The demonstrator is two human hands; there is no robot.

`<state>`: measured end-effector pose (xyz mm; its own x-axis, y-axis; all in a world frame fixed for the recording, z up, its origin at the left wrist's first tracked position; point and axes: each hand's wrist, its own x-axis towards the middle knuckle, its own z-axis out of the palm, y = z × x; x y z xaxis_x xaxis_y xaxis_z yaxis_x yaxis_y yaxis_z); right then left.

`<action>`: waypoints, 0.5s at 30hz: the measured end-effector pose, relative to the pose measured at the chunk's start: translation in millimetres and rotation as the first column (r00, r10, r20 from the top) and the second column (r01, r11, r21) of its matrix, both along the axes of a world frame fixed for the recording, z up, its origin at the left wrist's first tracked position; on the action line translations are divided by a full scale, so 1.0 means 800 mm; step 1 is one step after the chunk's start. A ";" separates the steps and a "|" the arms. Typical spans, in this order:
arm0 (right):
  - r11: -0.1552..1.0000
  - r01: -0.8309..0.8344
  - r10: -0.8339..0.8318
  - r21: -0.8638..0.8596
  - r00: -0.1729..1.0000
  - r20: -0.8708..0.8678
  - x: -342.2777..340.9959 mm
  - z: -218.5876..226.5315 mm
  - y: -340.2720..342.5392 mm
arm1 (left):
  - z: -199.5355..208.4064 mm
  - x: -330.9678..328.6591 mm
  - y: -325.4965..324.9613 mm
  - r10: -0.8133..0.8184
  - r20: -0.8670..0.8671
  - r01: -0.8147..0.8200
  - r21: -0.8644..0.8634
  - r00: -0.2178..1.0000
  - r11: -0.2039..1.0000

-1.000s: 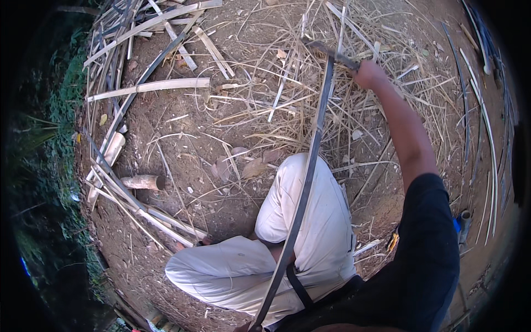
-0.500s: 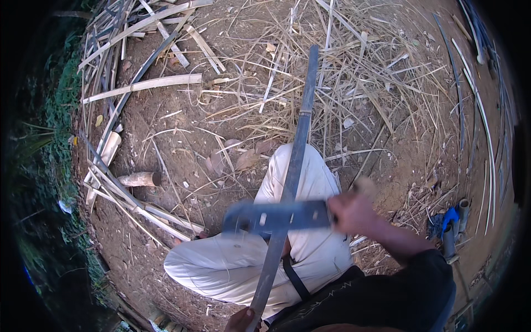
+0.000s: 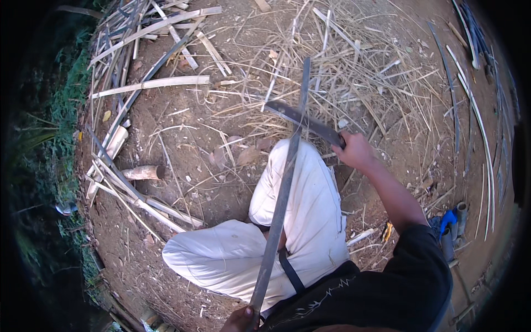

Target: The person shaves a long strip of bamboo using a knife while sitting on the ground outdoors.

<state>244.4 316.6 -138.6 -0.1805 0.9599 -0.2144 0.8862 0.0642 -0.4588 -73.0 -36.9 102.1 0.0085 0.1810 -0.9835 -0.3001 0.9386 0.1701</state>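
Observation:
A long dark bamboo strip (image 3: 276,224) runs slantwise across my lap and over my raised knee in pale trousers (image 3: 315,205). At its near end, my left hand (image 3: 241,319) is closed round it at the lower edge. My right hand (image 3: 355,152) grips a machete (image 3: 319,130) beyond the knee, arm stretched out. The dark, broad blade crosses the strip near its far part, its tip pointing left. Whether the edge touches the strip or lies just over it, I cannot tell. The machete's handle is mostly hidden in my fist.
Split bamboo pieces (image 3: 149,83) are heaped at the far left, beside a short cut log (image 3: 145,172). Thin shavings (image 3: 348,72) cover the ground ahead. Long strips (image 3: 473,105) lie at the right, with bamboo tubes and a blue item (image 3: 447,219) nearer me.
The machete has moved away from me along the bamboo strip, from over my lap to beyond the knee, and its blade is now tilted. My left hand still holds the near end.

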 end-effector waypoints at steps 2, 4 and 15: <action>0.987 -0.163 0.163 -0.003 0.986 0.024 -0.010 0.032 0.000 | -0.002 -0.001 0.005 0.021 0.036 -0.021 0.001 0.999 1.000; 0.963 -0.269 0.268 0.030 0.963 0.032 -0.009 0.013 0.005 | -0.005 -0.011 -0.002 0.044 0.129 -0.040 -0.031 0.991 0.999; 0.995 -0.085 0.087 -0.045 0.996 0.027 -0.003 -0.014 0.094 | -0.004 -0.028 -0.035 0.135 -0.047 -0.142 -0.220 0.990 0.965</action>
